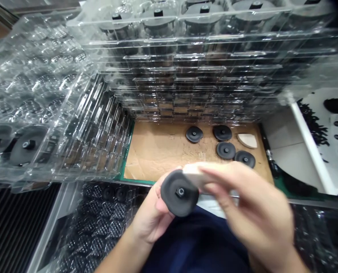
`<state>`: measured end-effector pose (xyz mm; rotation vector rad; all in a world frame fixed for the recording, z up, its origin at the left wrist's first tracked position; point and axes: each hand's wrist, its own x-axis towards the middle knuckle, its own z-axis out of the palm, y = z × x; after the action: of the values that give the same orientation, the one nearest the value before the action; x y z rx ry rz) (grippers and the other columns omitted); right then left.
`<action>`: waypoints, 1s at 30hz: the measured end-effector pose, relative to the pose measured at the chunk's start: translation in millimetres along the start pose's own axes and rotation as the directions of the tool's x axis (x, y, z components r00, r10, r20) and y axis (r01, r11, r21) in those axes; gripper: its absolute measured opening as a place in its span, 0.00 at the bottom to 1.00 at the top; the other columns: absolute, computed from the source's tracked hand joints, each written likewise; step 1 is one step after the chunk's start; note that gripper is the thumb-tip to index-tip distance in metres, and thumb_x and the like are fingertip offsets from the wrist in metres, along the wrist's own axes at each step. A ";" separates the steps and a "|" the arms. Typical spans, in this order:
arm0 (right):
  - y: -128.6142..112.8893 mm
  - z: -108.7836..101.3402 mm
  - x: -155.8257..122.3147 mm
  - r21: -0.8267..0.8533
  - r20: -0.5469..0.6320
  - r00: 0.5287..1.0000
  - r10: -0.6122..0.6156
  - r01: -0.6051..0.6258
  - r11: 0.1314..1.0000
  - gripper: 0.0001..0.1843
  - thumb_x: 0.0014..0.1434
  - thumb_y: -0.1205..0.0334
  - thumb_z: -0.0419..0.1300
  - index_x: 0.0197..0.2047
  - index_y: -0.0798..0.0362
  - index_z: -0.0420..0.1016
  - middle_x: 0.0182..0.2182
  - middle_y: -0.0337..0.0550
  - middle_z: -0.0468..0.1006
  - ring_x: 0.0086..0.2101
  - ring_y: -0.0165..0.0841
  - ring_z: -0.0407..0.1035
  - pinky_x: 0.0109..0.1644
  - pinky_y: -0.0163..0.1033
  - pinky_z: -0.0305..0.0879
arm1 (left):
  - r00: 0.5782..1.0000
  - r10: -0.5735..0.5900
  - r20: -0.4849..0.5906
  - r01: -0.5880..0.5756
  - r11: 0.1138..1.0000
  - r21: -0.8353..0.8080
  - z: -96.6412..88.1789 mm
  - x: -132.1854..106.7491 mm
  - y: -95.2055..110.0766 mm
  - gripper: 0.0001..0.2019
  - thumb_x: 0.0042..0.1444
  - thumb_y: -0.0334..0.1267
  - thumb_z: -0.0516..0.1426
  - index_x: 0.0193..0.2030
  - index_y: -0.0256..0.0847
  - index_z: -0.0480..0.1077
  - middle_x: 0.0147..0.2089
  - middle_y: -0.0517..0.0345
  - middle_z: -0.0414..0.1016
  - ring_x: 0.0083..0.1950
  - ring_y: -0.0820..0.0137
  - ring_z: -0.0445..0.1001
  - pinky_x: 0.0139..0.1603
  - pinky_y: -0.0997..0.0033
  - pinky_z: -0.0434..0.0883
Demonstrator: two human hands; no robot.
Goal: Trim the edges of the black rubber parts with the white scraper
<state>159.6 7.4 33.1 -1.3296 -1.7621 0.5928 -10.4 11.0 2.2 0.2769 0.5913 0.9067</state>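
My left hand (151, 216) is closed around a round black disc (179, 192) with a small hub in its middle, held up in front of me. My right hand (254, 212), smeared by motion, grips a pale flat piece (195, 173) whose end lies against the disc's upper edge. Beyond my hands, several more black discs (226, 150) lie on a brown cardboard sheet (157, 151), beside a white wedge-shaped piece (247, 140).
Tall stacks of clear plastic trays (186, 64) holding discs rise at the back and left (43, 113). Below the table's left edge sits a clear tray of black parts (100, 216). A white surface (328, 129) with small black parts lies right.
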 end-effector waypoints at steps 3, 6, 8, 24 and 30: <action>-12.0 6.1 6.4 -0.031 0.111 0.987 -0.118 0.123 0.992 0.14 0.62 0.72 0.53 0.49 0.56 0.73 0.33 0.43 0.78 0.31 0.32 0.69 0.36 0.37 0.63 | 0.990 0.095 -0.109 -0.084 0.991 0.103 -5.5 -1.6 -1.1 0.27 0.34 0.44 0.70 0.45 0.45 0.76 0.44 0.59 0.80 0.46 0.72 0.76 0.48 0.81 0.69; -8.7 6.7 8.8 -0.053 0.240 0.971 -0.026 0.039 0.998 0.11 0.62 0.71 0.54 0.44 0.56 0.76 0.27 0.40 0.76 0.27 0.30 0.67 0.32 0.36 0.61 | 0.982 0.115 -0.149 -0.093 0.985 0.147 -9.5 -1.4 -1.9 0.28 0.34 0.45 0.70 0.46 0.47 0.76 0.47 0.60 0.80 0.47 0.72 0.76 0.48 0.80 0.70; -6.8 7.3 9.4 -0.060 0.201 0.978 -0.052 0.065 0.996 0.11 0.62 0.71 0.54 0.44 0.55 0.76 0.29 0.40 0.77 0.28 0.30 0.68 0.33 0.36 0.61 | 0.982 0.142 -0.124 -0.123 0.982 0.145 -8.8 0.8 -2.4 0.29 0.32 0.45 0.70 0.46 0.47 0.76 0.46 0.60 0.80 0.46 0.71 0.76 0.48 0.79 0.70; 35.2 21.8 -40.2 0.373 0.119 0.825 0.552 -0.553 0.746 0.10 0.58 0.55 0.60 0.43 0.44 0.78 0.40 0.37 0.82 0.39 0.33 0.76 0.42 0.33 0.73 | 0.968 0.191 -0.162 -0.186 0.981 0.050 6.6 8.7 0.2 0.24 0.39 0.33 0.69 0.46 0.50 0.75 0.48 0.63 0.80 0.48 0.69 0.77 0.50 0.77 0.72; 26.7 10.7 -25.0 0.298 -0.045 0.868 0.494 -0.461 0.836 0.11 0.59 0.57 0.60 0.45 0.46 0.78 0.43 0.40 0.81 0.41 0.36 0.75 0.42 0.36 0.74 | 0.959 0.154 -0.239 -0.140 0.987 0.076 10.0 9.2 0.9 0.27 0.35 0.31 0.70 0.45 0.49 0.75 0.47 0.61 0.79 0.48 0.68 0.77 0.47 0.77 0.73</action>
<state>167.7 -6.2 -1.6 -1.5724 -1.1855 0.9765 -0.8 19.1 7.4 0.2662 0.8353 1.0772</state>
